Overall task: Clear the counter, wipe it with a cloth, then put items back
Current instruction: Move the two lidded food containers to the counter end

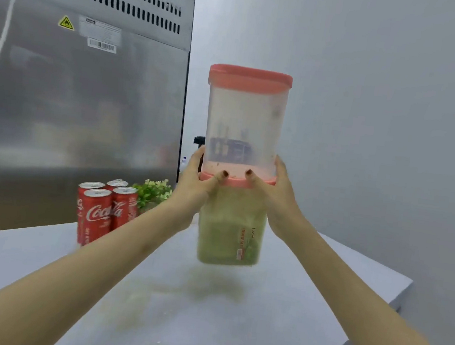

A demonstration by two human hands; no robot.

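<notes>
Two clear plastic containers with pink lids are stacked one on the other and held in the air above the grey counter [203, 312]. The upper container [245, 123] looks nearly empty. The lower container [230, 230] holds something green and carries a red label. My left hand [195, 180] grips the stack from the left at the lower container's pink lid, thumb on the front. My right hand [273, 189] grips it from the right at the same height. The stack's bottom hangs clear of the counter.
Several red Coca-Cola cans [104, 209] stand at the back left of the counter, with a small green plant [153, 192] behind them. A steel appliance [78, 96] rises behind the cans. The counter's right edge [394, 296] runs beside a white wall.
</notes>
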